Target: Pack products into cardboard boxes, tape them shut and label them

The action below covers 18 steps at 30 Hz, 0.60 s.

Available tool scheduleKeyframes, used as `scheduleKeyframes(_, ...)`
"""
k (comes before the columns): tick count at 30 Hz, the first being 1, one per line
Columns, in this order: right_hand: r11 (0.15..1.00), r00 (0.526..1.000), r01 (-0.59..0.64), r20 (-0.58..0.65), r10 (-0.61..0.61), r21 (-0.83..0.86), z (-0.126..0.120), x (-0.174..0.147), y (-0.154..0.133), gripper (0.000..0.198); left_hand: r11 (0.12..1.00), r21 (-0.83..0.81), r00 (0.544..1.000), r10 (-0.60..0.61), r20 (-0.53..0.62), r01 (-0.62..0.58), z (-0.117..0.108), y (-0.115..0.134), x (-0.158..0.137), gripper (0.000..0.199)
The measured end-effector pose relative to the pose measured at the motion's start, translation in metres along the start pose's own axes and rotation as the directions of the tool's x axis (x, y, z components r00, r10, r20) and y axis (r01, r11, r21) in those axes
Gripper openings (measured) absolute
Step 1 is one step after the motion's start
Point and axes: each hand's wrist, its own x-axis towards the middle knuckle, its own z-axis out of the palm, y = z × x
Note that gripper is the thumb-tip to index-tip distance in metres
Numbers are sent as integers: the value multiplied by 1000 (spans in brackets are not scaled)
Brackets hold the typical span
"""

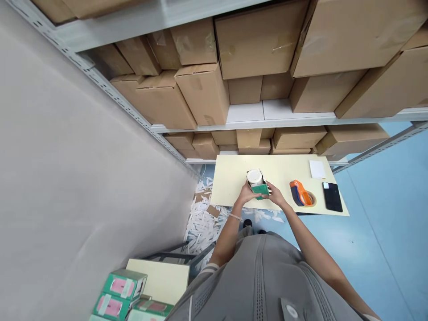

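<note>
Wall [83, 178]: pale, plain, filling the left side.
Shelves [245, 117]: light metal, stacked with brown cartons [203, 93] on several levels.
Floor [377, 205]: blue; white paper strips [202, 225] lie heaped between the wall and the table [230, 178].
Table top: pale yellow, just in front of the shelves.
Box [261, 190]: small, upright or nearly so, over the table near its front edge; whether it touches the top, I cannot tell. The side toward the person is bright green, with faint marks too small to read. Its top is open, with pale edges standing up around the contents.
Jar [255, 177]: white, round-topped, smooth, seated in the box, its top showing at the opening.
Left hand [246, 195]: closed around the left side of the box.
Right hand [274, 195]: fingers gripping the box's right side.
Tape gun [302, 194]: orange and dark blue, to the right of the right hand.
Phone [332, 196]: black, flat, near the table's right edge.
Paper [317, 169]: white, squarish, beyond the phone.
Side table [163, 276]: pale yellow, lower left, beside green cases [117, 290] with pink panels.
</note>
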Motion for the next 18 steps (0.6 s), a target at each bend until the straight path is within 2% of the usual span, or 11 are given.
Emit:
scheduleKeyframes(3, 999, 998, 12, -54, -14, -42, 5, 0, 9, 78, 1000, 24, 999, 9, 36, -9, 1, -8, 7, 80)
scheduleKeyframes(6, 997, 996, 10, -92, -18, -81, 4, 1, 14, 72, 993, 79, 996, 79, 44, -82, 4, -11, 14, 85)
scheduleKeyframes(9, 985, 993, -31, -114, 11, -169, 3, 5, 19, 58, 974, 176, 986, 129, 103, -145, 8, -16, 18, 78)
scheduleKeyframes(13, 957, 986, -105, -156, 64, -270, 5, 8, 27, 46, 951, 270, 984, 116, 135, -150, 13, -35, 18, 69)
scheduleKeyframes(18, 952, 992, -90, -116, 59, -291, 7, 8, 33, 50, 969, 208, 987, 116, 111, -137, 16, -58, 13, 67)
